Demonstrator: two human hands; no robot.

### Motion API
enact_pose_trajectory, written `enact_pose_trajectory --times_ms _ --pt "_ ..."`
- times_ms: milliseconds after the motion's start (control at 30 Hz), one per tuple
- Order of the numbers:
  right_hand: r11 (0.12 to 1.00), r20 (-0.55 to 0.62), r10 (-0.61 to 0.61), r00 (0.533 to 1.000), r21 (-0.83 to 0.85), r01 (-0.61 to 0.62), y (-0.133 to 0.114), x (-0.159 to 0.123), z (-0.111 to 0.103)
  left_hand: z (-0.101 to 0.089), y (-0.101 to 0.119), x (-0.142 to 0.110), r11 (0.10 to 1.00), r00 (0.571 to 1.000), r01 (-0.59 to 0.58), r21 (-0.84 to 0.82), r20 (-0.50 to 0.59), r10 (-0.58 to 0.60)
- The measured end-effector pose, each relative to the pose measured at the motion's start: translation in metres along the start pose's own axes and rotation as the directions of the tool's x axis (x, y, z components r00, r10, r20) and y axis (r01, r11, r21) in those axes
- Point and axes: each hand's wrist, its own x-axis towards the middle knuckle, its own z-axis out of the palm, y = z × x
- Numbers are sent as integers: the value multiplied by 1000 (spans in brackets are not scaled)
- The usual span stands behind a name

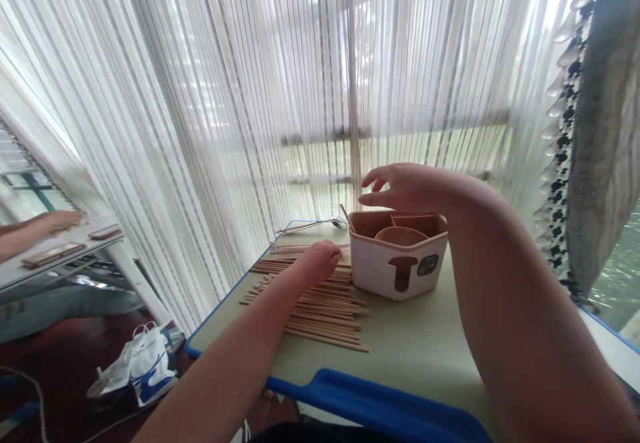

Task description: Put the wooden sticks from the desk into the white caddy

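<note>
Many wooden chopsticks [320, 313] lie spread on the pale table [415, 343] left of a white holder [398, 256] with brown compartments inside. My left hand [319, 261] rests on the far part of the chopstick pile, fingers curled down onto the sticks; what they grip is hidden. My right hand [400, 188] hovers over the holder's back rim, fingers extended and apart, with nothing visible in it. A metal spoon [313, 225] lies on the table behind the chopsticks, near the curtain.
Sheer white curtains [250, 96] hang right behind the table. The table has a blue front edge [380, 406]. At far left another person's arm [35, 229] rests on a separate desk. A white bag [145, 366] lies on the dark floor.
</note>
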Motion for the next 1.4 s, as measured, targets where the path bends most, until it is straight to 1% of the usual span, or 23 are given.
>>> enact_pose_trajectory --times_ms 167,333,400,467,533,567,667,833,933,1067,1133,1267,1333,1400 --pt "999 38 30 999 26 -31 7 4 1 -2 3 1 1000 985 -9 -28 -171 4" --pt "998 68 63 996 18 -65 5 4 3 -3 0 1 999 943 -32 -44 -331 16" --pt "998 96 69 993 7 -70 0 0 1 -3 -3 2 999 910 -31 -29 -414 16" --pt "998 142 65 988 -7 -65 -5 -5 -2 -3 -6 3 999 862 -45 -13 -506 32" --pt "999 167 39 985 -7 -38 -9 -10 -4 -5 -8 3 998 815 -65 -2 -577 52" --pt "1000 167 17 986 1 -18 -11 -11 -4 -5 -8 3 998 799 -69 5 -599 58" --pt "998 140 -56 989 35 51 -14 -10 -1 -9 -5 0 997 773 -69 26 -630 70" --pt "987 136 -162 977 17 161 -22 3 16 -11 4 -2 990 725 -141 12 -679 112" --pt "979 117 -201 973 -11 203 -29 10 25 -10 7 -1 985 721 -172 -7 -682 121" --pt "972 69 -227 971 -37 230 -35 14 27 -10 8 -1 987 723 -162 -8 -681 113" --pt "970 62 -238 969 -31 240 -35 14 27 -10 7 -2 989 713 -147 -18 -695 94" --pt "982 92 -187 978 -21 190 -30 13 27 -10 7 -3 990 696 -134 -48 -715 59" --pt "987 98 -152 983 -31 156 -26 13 28 -10 6 -4 988 702 -141 -60 -710 57" --pt "985 67 -169 983 -21 170 -25 14 29 -9 6 -4 986 709 -153 -65 -702 64"
